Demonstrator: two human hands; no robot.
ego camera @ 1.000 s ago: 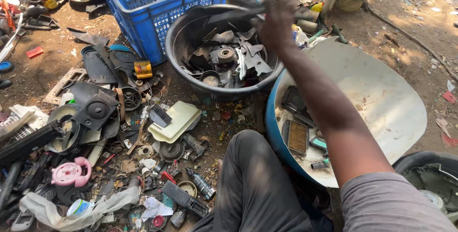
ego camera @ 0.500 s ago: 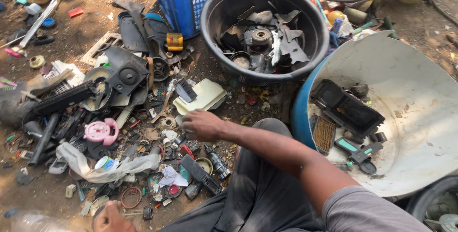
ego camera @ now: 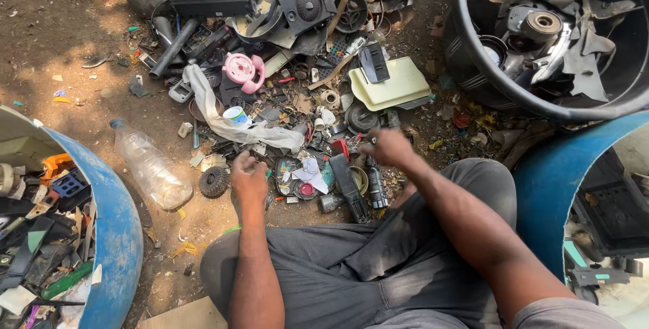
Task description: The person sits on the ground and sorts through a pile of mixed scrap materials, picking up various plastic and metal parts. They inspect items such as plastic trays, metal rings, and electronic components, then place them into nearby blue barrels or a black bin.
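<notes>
The person sits cross-legged on bare dirt, both hands down in a heap of scrap (ego camera: 318, 133) spread in front of the knees. The left hand (ego camera: 249, 179) rests at the near edge of the heap with its fingers curled under; whether they close on a piece cannot be told, since the palm hides them. Just left of it lies a small black toothed wheel (ego camera: 215, 181), and beyond that a crushed clear bottle (ego camera: 150, 167) on its side. The right hand (ego camera: 387, 146) is bunched into a loose fist over the litter, seemingly pinching something small, though what it is cannot be made out. Below it lie a black bar (ego camera: 348, 185) and a dark cylinder (ego camera: 376, 187), close together, with a round tin lid (ego camera: 305, 189) near them. Farther off sit a pink plastic part (ego camera: 242, 70), a cream tray (ego camera: 393, 85) and a black speaker housing (ego camera: 307, 6). A black tub (ego camera: 473, 65) of dark scrap stands at upper right, with blue drum halves at left (ego camera: 118, 227) and right (ego camera: 541, 194) (both holding sorted pieces). The likely risk is a cut: bare fingers are digging among broken plastic and metal edges, and a hidden shard or wire could catch the skin. Loose pieces could also slide and bury whatever small thing the right hand has
</notes>
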